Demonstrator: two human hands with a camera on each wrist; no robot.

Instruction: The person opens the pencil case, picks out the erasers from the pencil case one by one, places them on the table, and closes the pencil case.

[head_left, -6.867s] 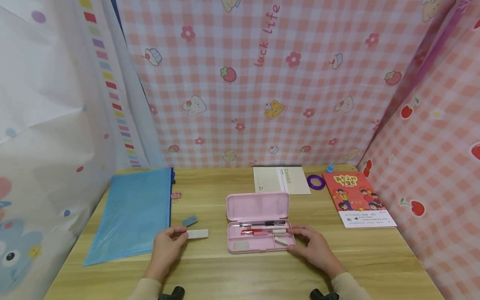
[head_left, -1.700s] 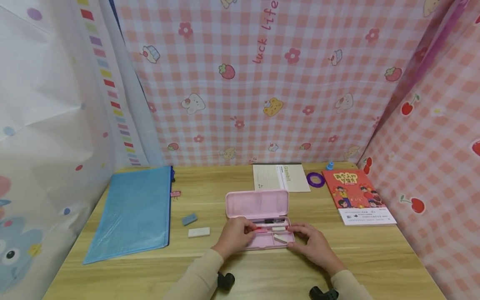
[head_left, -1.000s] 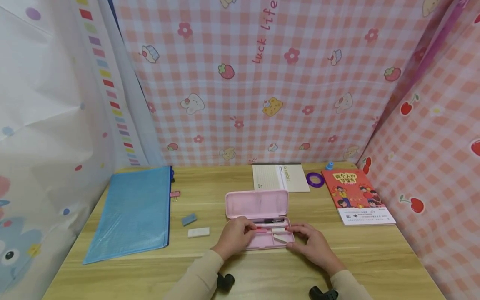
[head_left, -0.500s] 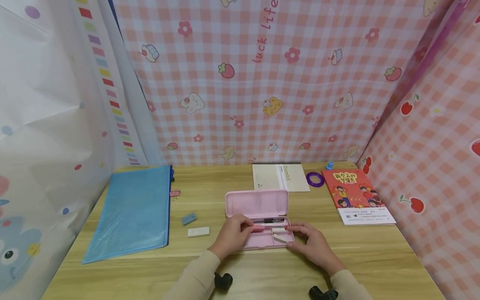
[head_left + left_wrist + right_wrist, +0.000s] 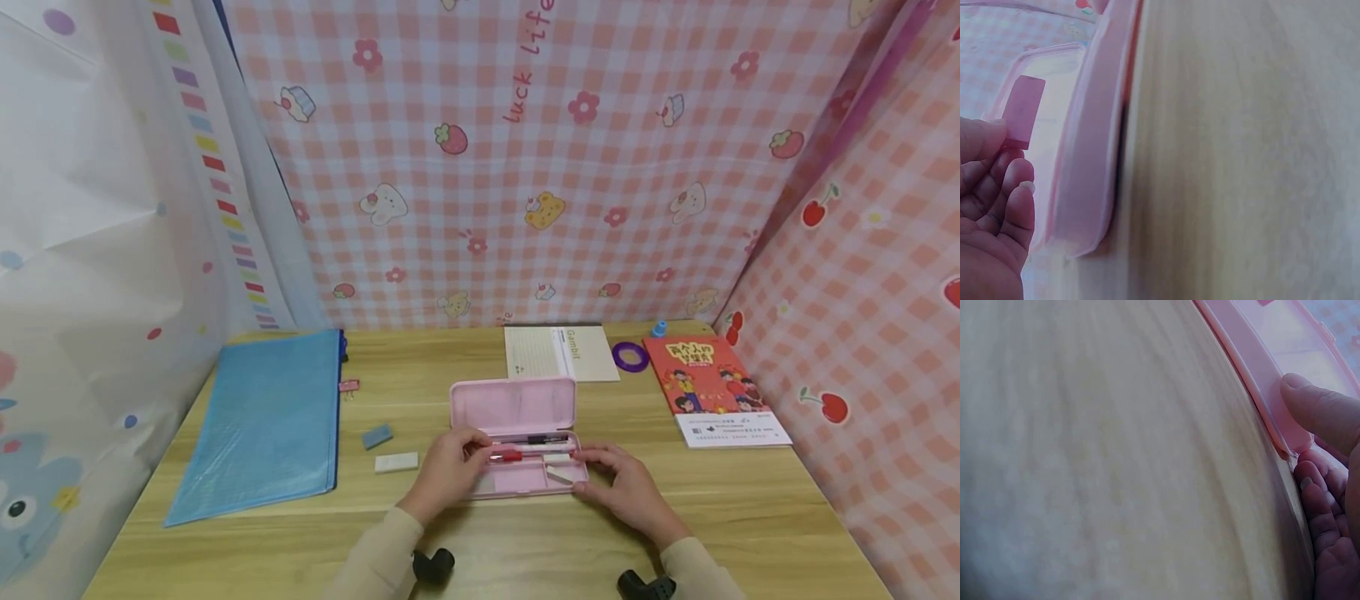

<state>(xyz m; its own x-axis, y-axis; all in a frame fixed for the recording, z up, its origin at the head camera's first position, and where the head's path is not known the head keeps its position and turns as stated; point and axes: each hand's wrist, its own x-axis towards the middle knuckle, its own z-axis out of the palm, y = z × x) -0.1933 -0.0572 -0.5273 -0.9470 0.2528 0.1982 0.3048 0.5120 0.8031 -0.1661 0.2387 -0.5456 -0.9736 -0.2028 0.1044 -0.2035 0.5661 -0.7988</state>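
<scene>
The pink pencil case [image 5: 513,406] lies on the table with its lid up. My left hand [image 5: 450,467] is over the left end of the case. Its thumb and fingers pinch a pink eraser [image 5: 1024,109], plain in the left wrist view. My right hand [image 5: 626,492] grips the right end of the case, thumb at the front wall [image 5: 1266,381] and fingers round the end. Inside are a black pen [image 5: 547,439], a red pen [image 5: 506,456] and two small white blocks, one lying in the right front compartment [image 5: 559,475].
Left of the case lie a white eraser [image 5: 396,462], a blue eraser [image 5: 377,436], a pink binder clip [image 5: 349,385] and a blue folder [image 5: 262,425]. Behind and to the right are a notebook [image 5: 525,350], purple tape [image 5: 631,357], a small blue object [image 5: 659,328] and a red book [image 5: 708,379].
My left hand set the white eraser down beside the blue one, reached into the case and took the pink eraser. It has since shifted left, uncovering the red pen. My right hand stays on the case.
</scene>
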